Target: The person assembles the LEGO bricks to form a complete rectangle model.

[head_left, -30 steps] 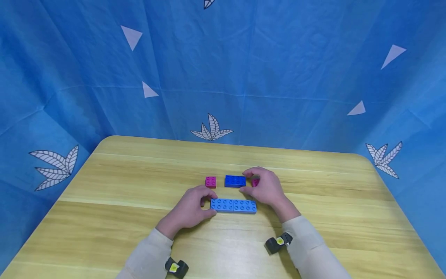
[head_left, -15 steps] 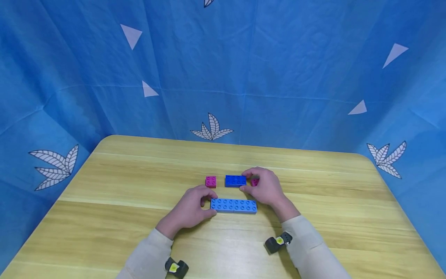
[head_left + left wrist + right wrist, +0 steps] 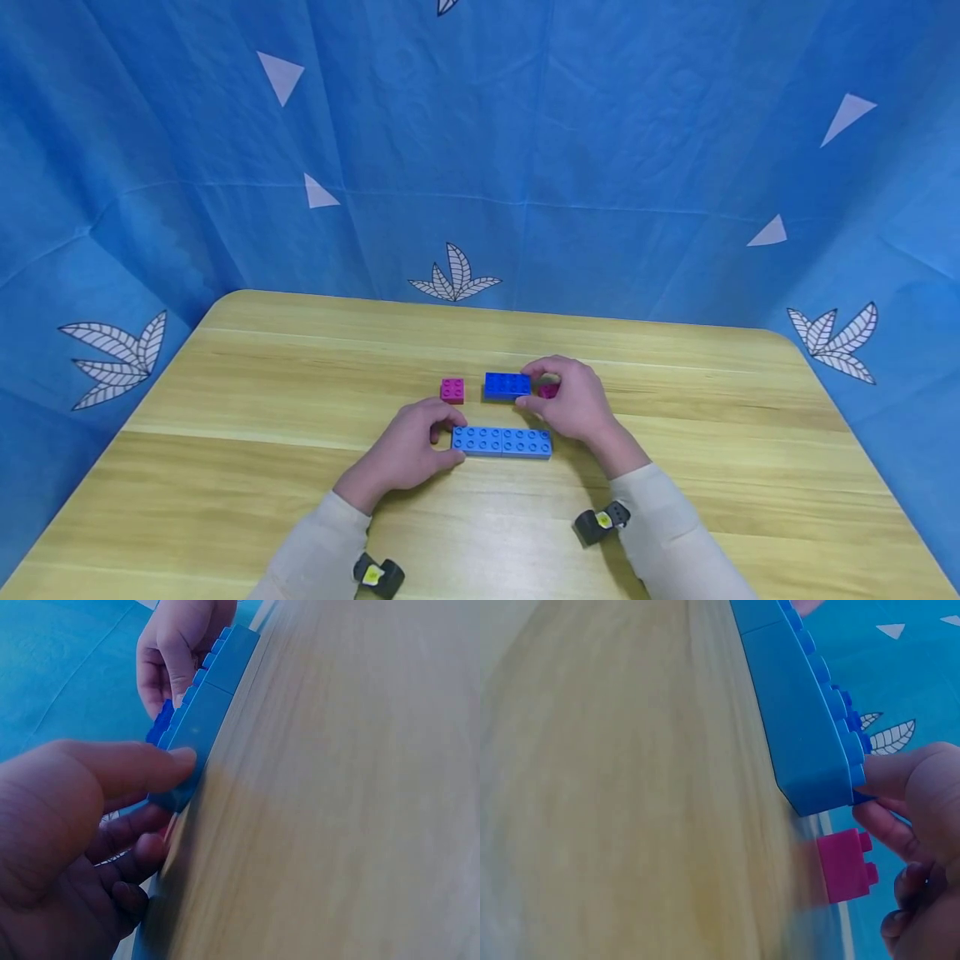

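Observation:
Two light blue toy building bricks lie end to end in a row, the left one [image 3: 477, 442] meeting the right one [image 3: 527, 443]. My left hand [image 3: 411, 444] pinches the row's left end, thumb on the near side and fingers at the far side. Behind the row is a dark blue brick [image 3: 507, 386]; my right hand [image 3: 570, 400] grips its right end between thumb and fingers. A small pink brick [image 3: 845, 866] sits under the right hand's palm, partly hidden in the head view. In the right wrist view the light blue row covers most of the dark blue brick.
Another small pink brick [image 3: 452, 391] stands left of the dark blue one, beyond my left hand. All of this is on a wooden table [image 3: 300, 375] with rounded far corners. A blue patterned cloth [image 3: 480, 125] hangs behind it.
The dark blue brick, held in my right hand, has shifted slightly upward in the head view. My left hand and the light blue row have stayed in place.

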Demonstrator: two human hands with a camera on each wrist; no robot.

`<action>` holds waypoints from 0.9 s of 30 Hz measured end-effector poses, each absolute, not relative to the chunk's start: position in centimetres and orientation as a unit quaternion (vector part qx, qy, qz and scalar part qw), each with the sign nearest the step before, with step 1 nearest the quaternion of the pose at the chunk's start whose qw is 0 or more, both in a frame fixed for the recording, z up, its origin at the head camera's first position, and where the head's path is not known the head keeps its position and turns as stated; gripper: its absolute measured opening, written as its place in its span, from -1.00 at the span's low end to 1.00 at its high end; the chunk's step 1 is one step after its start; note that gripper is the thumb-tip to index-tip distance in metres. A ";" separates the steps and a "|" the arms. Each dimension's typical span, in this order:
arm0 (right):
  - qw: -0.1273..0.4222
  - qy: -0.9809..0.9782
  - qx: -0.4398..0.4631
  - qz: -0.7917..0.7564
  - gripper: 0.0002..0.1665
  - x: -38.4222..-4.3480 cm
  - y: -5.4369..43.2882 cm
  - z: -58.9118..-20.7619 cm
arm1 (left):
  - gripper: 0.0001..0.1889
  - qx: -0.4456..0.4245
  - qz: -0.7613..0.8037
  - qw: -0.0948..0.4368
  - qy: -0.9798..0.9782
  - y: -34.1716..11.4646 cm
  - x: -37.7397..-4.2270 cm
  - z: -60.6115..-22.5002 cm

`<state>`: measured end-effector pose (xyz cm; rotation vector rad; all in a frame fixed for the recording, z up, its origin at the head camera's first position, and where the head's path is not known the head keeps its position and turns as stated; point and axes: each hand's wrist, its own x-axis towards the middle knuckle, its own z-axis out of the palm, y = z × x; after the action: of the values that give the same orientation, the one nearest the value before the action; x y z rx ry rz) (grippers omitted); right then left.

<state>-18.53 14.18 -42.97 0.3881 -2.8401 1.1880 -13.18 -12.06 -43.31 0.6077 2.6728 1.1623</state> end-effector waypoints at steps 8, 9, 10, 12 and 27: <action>0.018 -0.909 0.124 0.397 -0.62 -18.3 14.3 -42.7 | -0.67 0.204 0.391 0.079 0.894 -12.0 -13.2 -43.3; 0.018 -0.909 0.125 0.397 -0.62 -18.3 14.3 -42.7 | -0.67 0.203 0.391 0.080 0.894 -12.0 -13.2 -43.3; 0.017 -0.908 0.125 0.399 -0.62 -18.2 14.3 -42.6 | -0.67 0.202 0.391 0.080 0.894 -12.0 -13.2 -43.3; 0.016 -0.907 0.125 0.401 -0.62 -18.1 14.4 -42.5 | -0.66 0.202 0.390 0.080 0.895 -12.0 -13.3 -43.4; 0.027 -0.910 0.142 0.389 -0.62 -16.9 14.5 -41.8 | -0.65 0.204 0.394 0.079 0.893 -12.2 -13.3 -43.4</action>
<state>-16.87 14.47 -41.76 0.4373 -2.8109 1.2012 -13.26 -12.16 -43.38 0.6095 2.6730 1.1783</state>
